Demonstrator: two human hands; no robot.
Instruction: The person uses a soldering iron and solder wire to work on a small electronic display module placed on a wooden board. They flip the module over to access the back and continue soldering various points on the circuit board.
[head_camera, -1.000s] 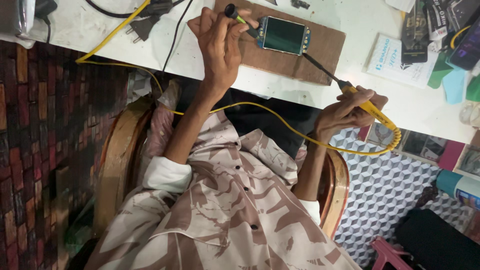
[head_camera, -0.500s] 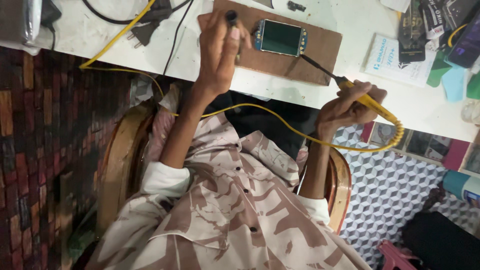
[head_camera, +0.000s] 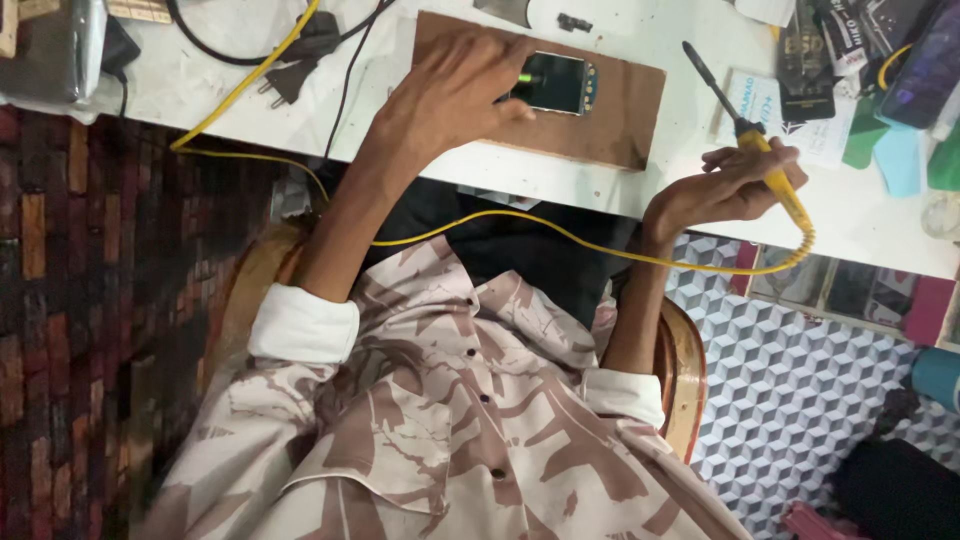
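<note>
Right hand (head_camera: 722, 190) is clenched around the yellow soldering iron (head_camera: 765, 165), dark tip angled up and away from the fingers, lifted well apart from the small circuit board (head_camera: 558, 82). Left hand (head_camera: 455, 95) is nearer: spread fingers pressed on the board's edge atop the brown wooden board (head_camera: 610, 120).

A small rectangular electronic part (head_camera: 558, 82) with a dark greenish face lies flat on a brown board (head_camera: 610, 120) near the front edge of the white desk (head_camera: 420, 150). A soldering iron (head_camera: 750, 135) with yellow handle and dark thin tip is lifted above the desk's front edge, tilted, tip pointing away.
</note>
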